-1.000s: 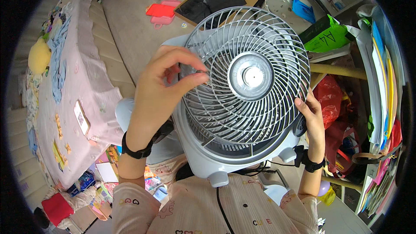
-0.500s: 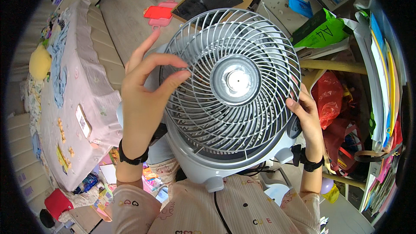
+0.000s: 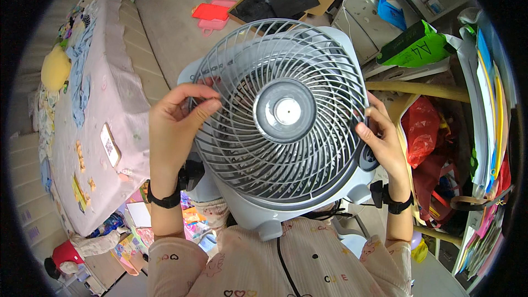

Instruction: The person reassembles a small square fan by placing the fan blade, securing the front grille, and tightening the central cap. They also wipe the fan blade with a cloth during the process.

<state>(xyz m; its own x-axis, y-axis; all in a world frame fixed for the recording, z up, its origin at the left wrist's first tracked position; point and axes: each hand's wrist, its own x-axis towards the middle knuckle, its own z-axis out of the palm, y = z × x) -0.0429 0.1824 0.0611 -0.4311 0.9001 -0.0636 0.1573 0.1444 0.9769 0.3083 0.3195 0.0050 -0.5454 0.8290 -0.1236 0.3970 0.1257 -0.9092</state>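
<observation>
Grey fan (image 3: 284, 111) is close before the person's patterned shirt (image 3: 302, 264), its round grille (image 3: 267, 129) facing up. Right hand (image 3: 386, 146) is half open, with bent fingers holding the fan's right edge beside the dark knob (image 3: 367, 160). Left hand (image 3: 179, 121) brings thumb and forefinger nearly together at the grille's left edge; whether they pinch something, I cannot tell. Farther, a phone (image 3: 110, 145) lies near the bed's (image 3: 113, 77) right edge.

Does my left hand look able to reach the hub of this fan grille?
Probably yes: the left hand is at the left side of the grille, and nothing covers the hub.
</observation>
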